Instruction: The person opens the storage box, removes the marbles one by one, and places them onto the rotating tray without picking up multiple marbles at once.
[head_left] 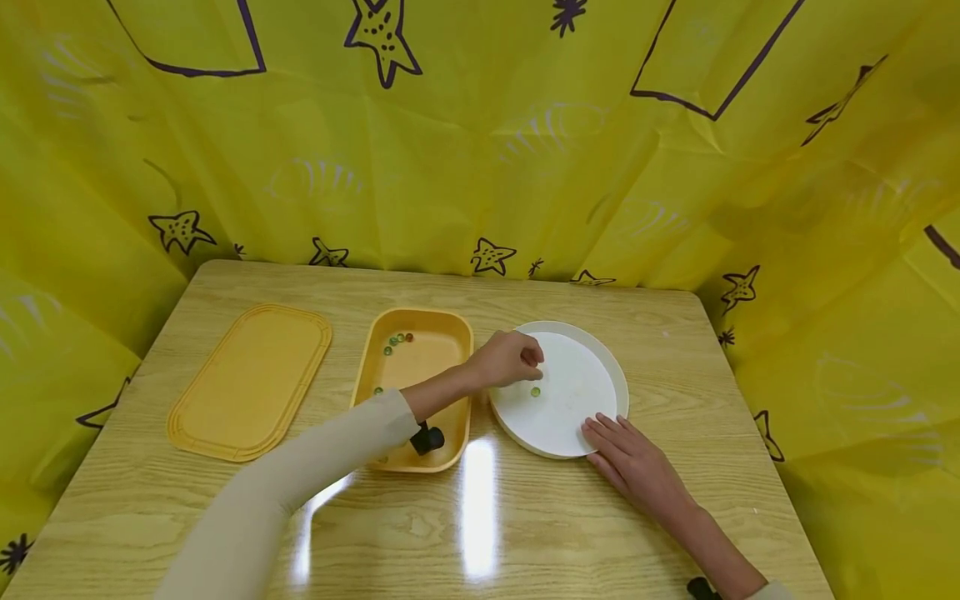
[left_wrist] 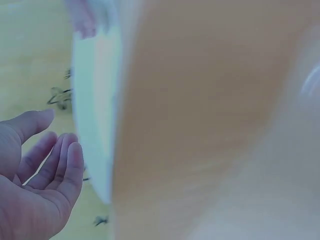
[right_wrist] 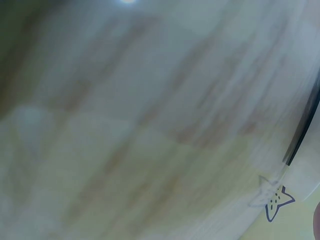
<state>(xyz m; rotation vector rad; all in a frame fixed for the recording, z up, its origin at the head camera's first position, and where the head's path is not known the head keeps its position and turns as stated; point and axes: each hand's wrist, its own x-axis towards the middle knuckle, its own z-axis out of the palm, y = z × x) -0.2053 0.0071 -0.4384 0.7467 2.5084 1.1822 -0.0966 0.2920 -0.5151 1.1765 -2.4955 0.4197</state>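
Note:
My left hand (head_left: 512, 360) hovers over the left part of a round white tray (head_left: 581, 379), its fingers loosely bent. In the left wrist view the thumb stands apart from the fingers (left_wrist: 75, 155), and nothing shows between them. Just below the fingertips, a green glass marble (head_left: 536, 392) is on or just above the tray's floor; which, I cannot tell. My right hand (head_left: 637, 462) rests its extended fingers on the tray's near right rim. The right wrist view shows mainly blurred tabletop and a sliver of skin at its edge.
Beneath my left forearm stands a yellow-orange rectangular box (head_left: 431, 350) with several green marbles (head_left: 387, 351) and a reddish one (head_left: 408, 337) inside. A matching lid (head_left: 251, 383) lies flat at left. Yellow patterned cloth (head_left: 450, 150) hangs around the wooden table (head_left: 420, 533).

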